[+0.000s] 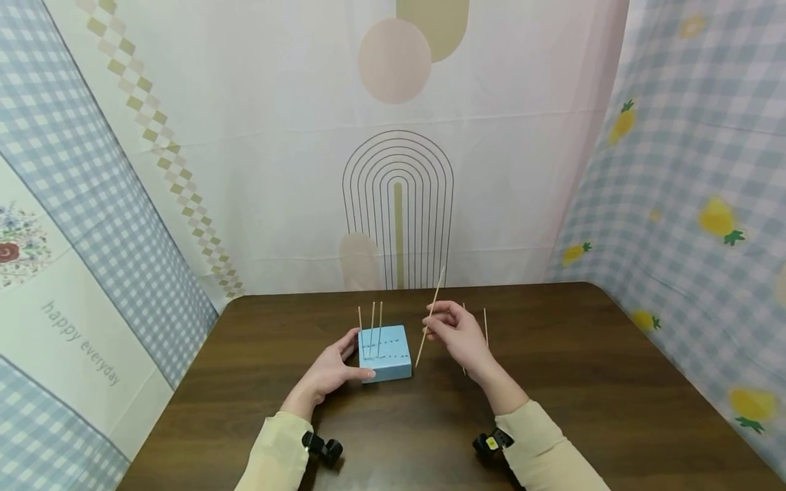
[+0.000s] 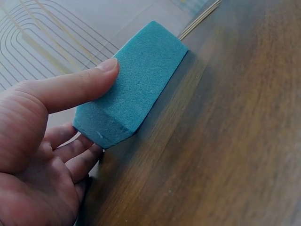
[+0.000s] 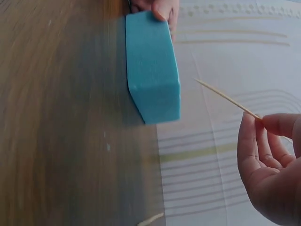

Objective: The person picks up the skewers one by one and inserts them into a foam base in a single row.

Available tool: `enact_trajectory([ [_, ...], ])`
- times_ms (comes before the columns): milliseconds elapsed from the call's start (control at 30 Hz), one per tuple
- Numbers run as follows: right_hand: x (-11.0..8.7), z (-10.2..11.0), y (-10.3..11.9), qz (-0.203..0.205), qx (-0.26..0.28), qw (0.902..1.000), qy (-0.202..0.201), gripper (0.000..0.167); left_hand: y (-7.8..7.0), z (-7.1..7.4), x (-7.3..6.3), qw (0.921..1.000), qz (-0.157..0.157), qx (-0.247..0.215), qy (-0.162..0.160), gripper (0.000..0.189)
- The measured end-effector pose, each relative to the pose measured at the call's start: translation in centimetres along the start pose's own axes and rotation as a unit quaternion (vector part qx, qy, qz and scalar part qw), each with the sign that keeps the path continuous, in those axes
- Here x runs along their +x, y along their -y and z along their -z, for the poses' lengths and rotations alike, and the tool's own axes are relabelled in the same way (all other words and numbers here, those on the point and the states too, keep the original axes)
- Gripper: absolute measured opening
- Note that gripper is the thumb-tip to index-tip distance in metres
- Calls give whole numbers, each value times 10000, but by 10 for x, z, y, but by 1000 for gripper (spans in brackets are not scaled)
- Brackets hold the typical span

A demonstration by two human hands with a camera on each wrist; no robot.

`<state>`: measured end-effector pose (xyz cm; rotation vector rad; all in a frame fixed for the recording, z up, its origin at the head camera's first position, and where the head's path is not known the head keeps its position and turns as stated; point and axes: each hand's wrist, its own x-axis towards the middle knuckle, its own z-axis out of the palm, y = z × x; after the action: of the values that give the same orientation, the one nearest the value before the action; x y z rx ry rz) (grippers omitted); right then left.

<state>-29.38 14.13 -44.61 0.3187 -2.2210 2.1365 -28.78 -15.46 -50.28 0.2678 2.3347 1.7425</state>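
A light blue foam block (image 1: 395, 334) with rows of small dark holes sits on the table. Three thin bamboo skewers (image 1: 372, 322) stand upright in its left part. My left hand (image 1: 328, 374) grips the block's left end, its thumb on the near face in the left wrist view. To the right of the block, my right hand (image 1: 459, 335) pinches another bamboo skewer (image 1: 437, 292) between thumb and fingertips. This skewer tilts, and its pointed lower end (image 3: 203, 82) is off the block in the right wrist view.
More bamboo skewers (image 1: 486, 326) lie on the brown wooden table (image 1: 276, 341) behind the right hand, partly hidden by it. A patterned cloth (image 1: 276, 170) hangs at the table's far edge, and checked cloths hang at both sides.
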Motion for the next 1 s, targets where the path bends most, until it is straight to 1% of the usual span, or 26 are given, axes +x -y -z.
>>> enact_trajectory([
  [200,1,-23,-1,318,204,9993,-2,27,2,-1,-1,10000,19,28,-20,111],
  [333,2,-39,1,646,197,9977,6,25,2,-1,-2,10000,-14,65,-31,110],
  [467,2,-54,1,1076,-213,9939,82,23,3,-1,-1,9999,-21,104,-59,109],
  [600,0,-62,-1,1345,-774,9879,-55,20,3,-1,2,9999,-23,117,-30,110],
  [667,1,-65,-1,1409,-918,9857,-137,19,2,-1,3,9999,-56,98,-27,110],
  [800,3,-67,-2,1507,-963,9837,-158,19,0,0,4,10000,-89,30,-6,111],
  [900,3,-67,-2,1466,-1025,9839,-61,19,0,1,5,10000,-60,52,2,111],
  [1000,2,-65,0,1435,-1225,9820,49,18,1,1,6,9999,-54,87,4,111],
])
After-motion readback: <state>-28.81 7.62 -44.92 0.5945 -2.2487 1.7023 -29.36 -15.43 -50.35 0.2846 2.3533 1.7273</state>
